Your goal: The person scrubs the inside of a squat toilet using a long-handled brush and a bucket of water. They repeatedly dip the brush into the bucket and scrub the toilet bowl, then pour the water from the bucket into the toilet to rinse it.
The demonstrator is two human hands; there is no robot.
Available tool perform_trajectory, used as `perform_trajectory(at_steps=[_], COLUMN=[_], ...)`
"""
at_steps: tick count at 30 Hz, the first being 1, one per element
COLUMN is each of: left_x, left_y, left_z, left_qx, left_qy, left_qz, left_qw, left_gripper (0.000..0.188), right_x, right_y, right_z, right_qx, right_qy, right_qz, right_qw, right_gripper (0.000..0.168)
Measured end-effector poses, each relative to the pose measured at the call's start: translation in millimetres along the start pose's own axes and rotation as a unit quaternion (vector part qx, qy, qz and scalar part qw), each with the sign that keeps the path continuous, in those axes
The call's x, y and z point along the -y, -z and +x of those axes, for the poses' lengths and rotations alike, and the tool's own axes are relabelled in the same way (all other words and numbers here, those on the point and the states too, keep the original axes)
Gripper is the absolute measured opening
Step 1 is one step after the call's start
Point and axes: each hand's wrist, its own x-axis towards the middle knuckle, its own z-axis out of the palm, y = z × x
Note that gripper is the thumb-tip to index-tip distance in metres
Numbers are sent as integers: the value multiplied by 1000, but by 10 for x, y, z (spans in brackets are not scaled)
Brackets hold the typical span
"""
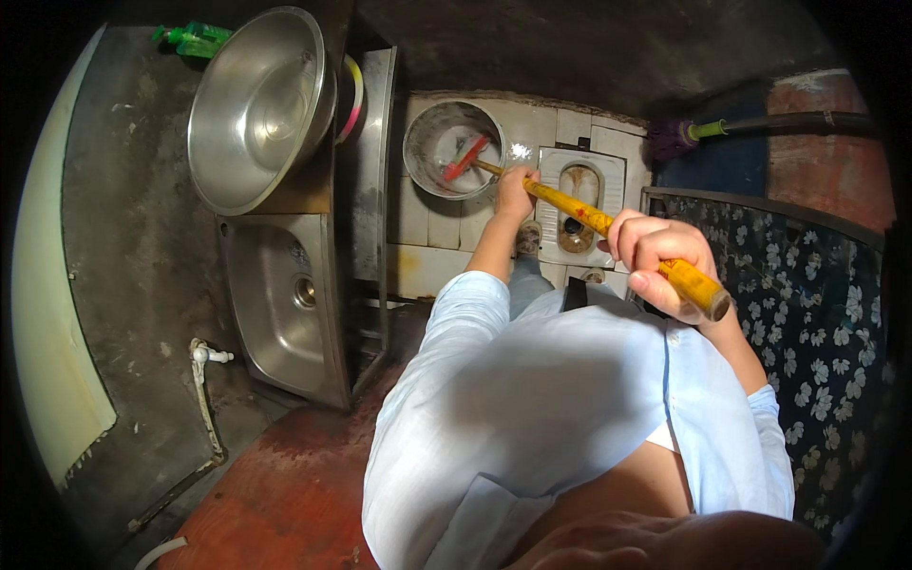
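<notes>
Both of my hands grip one long yellow handle (570,205) that slants down towards a round metal bucket (413,153). My left hand (518,192) holds it low, close to the bucket's rim. Higher up, near the capped end, my right hand (662,260) is wrapped around it. At the handle's far end a red brush or scraper head (467,158) is inside the bucket; its exact kind cannot be told. The bucket stands on white floor tiles. Just right of my left hand a white squat toilet (616,206), stained brown inside, is set in the floor.
To the left are a steel sink (267,299) and a large steel basin (249,107) on the counter. Green bottles (199,39) stand behind it. A purple mop head (670,139) leans at the right, above a dark floral curtain or cloth (805,335). A white tap (210,354) juts from the wall.
</notes>
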Motion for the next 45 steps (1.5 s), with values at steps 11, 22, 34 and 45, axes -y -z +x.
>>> perform_trajectory(at_steps=[11,22,34,45], left_x=[-1108,-1805,-1045,-1404], left_y=[-53,452,1,454], left_z=[-20,-64,-9,88], left_qx=[286,187,458,469], left_qy=[-132,-216,-189,-177], left_qz=[39,50,118,31], left_qw=[948,957,860,865], left_gripper=[20,16,20,29], right_x=[798,1367,481,1017], right_y=[298,805,150,470], right_z=[-986,-1526,-1417,-877], right_qx=[-467,-396,-563,-80], right_qy=[-31,10,-110,-13], right_qz=[297,-133,-218,-38], right_qw=[832,908,790,996], right_gripper=[25,25,23,42])
